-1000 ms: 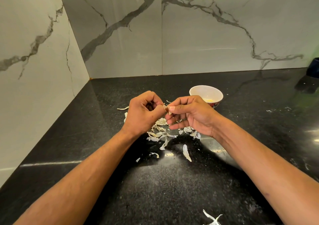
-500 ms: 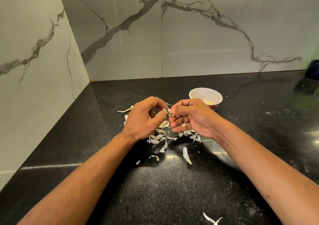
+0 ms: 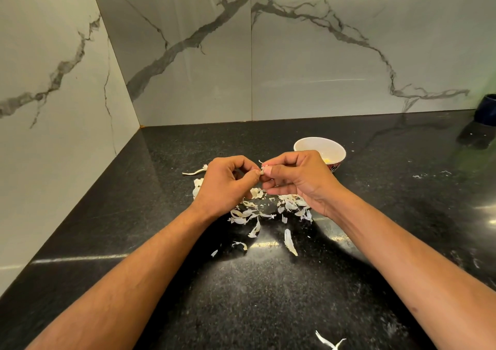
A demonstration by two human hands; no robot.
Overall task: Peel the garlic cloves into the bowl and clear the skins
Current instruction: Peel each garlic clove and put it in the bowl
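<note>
The left hand and the right hand are meeting in the air over the black counter, and both are pinching one small garlic clove between them. The fingers of each hand are curling in, with the thumb and first finger of each one squeezing the clove from its own side. Only a tiny pale bit of the clove is showing between the fingertips, so which way it is pointing and how its long side is lying cannot be told. A thin bit of skin is sticking up from it, just above the right thumb. Right under the hands, a pile of garlic skins is lying on the counter, with more bits spreading toward the person. One long skin is lying nearer the person, pointing mostly toward and away from them. A thin dry stem is lying flat to the left of the left hand, running left to right. A white bowl is sitting upright just behind the right hand, with something yellow inside. Marble walls are standing behind and to the left.
</note>
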